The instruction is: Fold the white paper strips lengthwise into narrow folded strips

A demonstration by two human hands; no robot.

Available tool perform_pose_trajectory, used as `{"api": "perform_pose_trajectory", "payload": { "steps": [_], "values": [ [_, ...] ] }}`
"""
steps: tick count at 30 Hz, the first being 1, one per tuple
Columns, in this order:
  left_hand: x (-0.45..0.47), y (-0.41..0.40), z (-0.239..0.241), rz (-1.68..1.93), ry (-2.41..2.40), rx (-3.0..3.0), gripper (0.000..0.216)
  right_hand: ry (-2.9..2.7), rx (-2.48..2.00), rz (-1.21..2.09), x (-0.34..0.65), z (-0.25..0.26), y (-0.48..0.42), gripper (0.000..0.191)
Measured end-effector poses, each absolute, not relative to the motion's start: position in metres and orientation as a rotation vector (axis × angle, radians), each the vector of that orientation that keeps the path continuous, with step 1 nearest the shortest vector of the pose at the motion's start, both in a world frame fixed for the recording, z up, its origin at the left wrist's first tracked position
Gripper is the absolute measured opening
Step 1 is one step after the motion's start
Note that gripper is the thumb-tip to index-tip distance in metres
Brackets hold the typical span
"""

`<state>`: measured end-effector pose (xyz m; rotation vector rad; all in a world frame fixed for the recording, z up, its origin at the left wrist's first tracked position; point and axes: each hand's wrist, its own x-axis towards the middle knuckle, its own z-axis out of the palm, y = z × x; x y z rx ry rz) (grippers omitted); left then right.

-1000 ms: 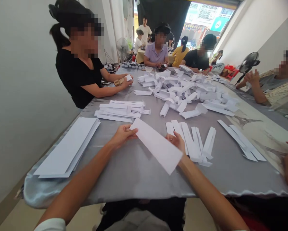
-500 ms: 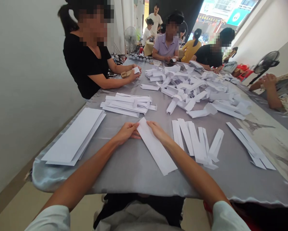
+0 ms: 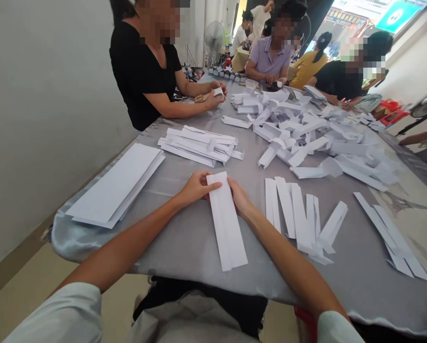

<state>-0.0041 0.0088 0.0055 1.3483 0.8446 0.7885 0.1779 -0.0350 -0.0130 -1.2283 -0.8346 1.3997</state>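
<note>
A long white paper strip (image 3: 227, 224) lies on the grey tablecloth (image 3: 184, 247), folded lengthwise, its near end towards me. My left hand (image 3: 196, 187) pinches the strip's far left corner, fingers closed on the paper. My right hand (image 3: 239, 196) presses against the strip's far right edge, fingers bent onto it. Both hands meet at the far end of the strip.
A stack of flat white sheets (image 3: 116, 186) lies at the left. Folded strips (image 3: 299, 216) lie in a row to the right, another pile (image 3: 201, 145) sits ahead, and a big heap (image 3: 306, 133) fills the middle. A person in black (image 3: 145, 71) and others sit around the table.
The sheet was held flat and slanted above the table; now it is narrower, folded lengthwise, lying straight on the cloth. Both hands have come together at its far end.
</note>
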Motion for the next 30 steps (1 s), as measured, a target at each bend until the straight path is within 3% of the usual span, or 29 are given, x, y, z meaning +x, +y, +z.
{"api": "perform_pose_trajectory", "payload": {
  "steps": [8, 13, 21, 25, 30],
  "values": [
    [0.003, 0.000, -0.002, 1.009, 0.941, 1.383, 0.074, -0.690, -1.219, 1.406, 0.166, -0.011, -0.045, 0.050],
    [0.007, -0.009, 0.004, 0.993, 1.021, 1.559, 0.042, -0.710, -1.192, 1.488, 0.164, -0.003, -0.050, 0.049],
    [0.012, -0.015, 0.004, 1.005, 0.924, 1.446, 0.035, -0.748, -1.221, 1.542, 0.167, 0.009, -0.049, 0.047],
    [0.011, -0.012, 0.006, 1.051, 0.892, 1.307, 0.058, -0.806, -1.177, 1.629, 0.172, 0.016, -0.049, 0.046],
    [0.008, -0.008, 0.007, 0.950, 0.835, 1.219, 0.039, -0.850, -1.098, 1.663, 0.178, 0.020, -0.051, 0.044]
  ]
}}
